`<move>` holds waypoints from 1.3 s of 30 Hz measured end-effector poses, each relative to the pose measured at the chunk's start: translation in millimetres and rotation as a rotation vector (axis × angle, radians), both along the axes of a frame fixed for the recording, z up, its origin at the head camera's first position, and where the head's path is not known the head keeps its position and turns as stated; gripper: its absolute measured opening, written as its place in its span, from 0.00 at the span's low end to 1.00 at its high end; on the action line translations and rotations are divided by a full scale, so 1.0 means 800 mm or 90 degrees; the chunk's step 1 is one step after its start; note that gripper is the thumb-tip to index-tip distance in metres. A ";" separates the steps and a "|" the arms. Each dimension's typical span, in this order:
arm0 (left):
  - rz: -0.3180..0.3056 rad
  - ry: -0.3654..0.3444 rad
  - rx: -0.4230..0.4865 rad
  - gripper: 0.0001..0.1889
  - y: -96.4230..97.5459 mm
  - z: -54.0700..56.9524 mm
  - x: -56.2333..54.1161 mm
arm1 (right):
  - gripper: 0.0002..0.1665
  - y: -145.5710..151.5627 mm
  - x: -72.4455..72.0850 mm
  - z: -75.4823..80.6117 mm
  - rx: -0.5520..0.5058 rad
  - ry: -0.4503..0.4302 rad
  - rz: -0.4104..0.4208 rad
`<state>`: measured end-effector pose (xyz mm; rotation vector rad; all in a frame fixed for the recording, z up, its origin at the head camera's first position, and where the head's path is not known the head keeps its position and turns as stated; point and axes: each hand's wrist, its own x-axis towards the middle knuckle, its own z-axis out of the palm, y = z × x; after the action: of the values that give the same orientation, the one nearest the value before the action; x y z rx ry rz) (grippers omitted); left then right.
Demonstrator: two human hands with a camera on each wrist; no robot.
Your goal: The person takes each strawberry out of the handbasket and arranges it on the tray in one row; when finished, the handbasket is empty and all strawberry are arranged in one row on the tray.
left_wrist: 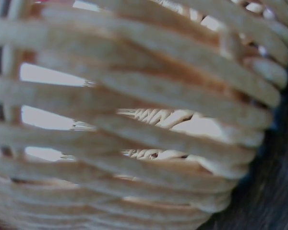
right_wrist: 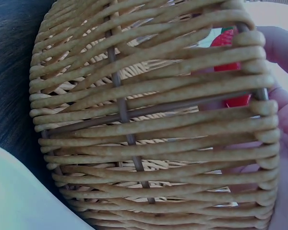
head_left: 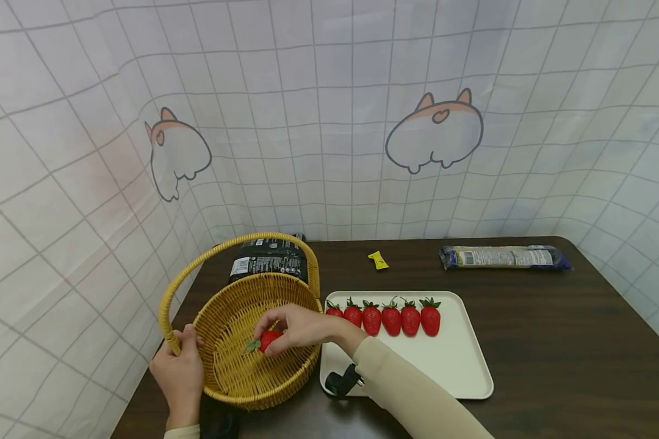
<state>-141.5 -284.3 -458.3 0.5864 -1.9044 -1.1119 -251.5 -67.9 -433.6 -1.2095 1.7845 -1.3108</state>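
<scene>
A yellow woven basket (head_left: 274,395) with a tall arched handle stands at the left of the table. My left hand (head_left: 180,372) grips the lower left end of that handle, thumb along the rim. Over the inside of the basket, my right hand (head_left: 301,328) pinches a red strawberry (head_left: 270,339) with its green leaves pointing left. Through the weave, the right wrist view shows part of the same strawberry (right_wrist: 225,45) and the fingers. Basket weave (left_wrist: 173,91) fills the left wrist view and the left hand is not seen there. Several strawberries (head_left: 409,320) lie in a row on the white tray (head_left: 456,372).
Behind the basket lies a black printed package (head_left: 269,262). A small yellow wrapped item (head_left: 379,260) is at the back middle, and a long blue-ended packet (head_left: 505,257) at the back right. Gridded cloth (head_left: 329,122) hangs along the table's back and sides.
</scene>
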 end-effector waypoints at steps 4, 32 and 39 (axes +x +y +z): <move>-0.002 0.000 0.000 0.23 0.001 0.001 0.000 | 0.18 0.005 0.002 0.002 -0.015 -0.008 -0.009; -0.006 0.002 0.002 0.21 -0.002 -0.001 0.000 | 0.22 0.150 0.001 0.004 -0.061 -0.098 -0.232; 0.002 -0.002 -0.005 0.22 -0.003 -0.002 0.000 | 0.26 0.192 -0.001 -0.003 -0.098 -0.118 -0.292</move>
<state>-141.7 -286.4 -459.6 0.5877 -1.9091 -1.1012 -252.1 86.1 -436.3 -0.7419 1.9165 -1.7822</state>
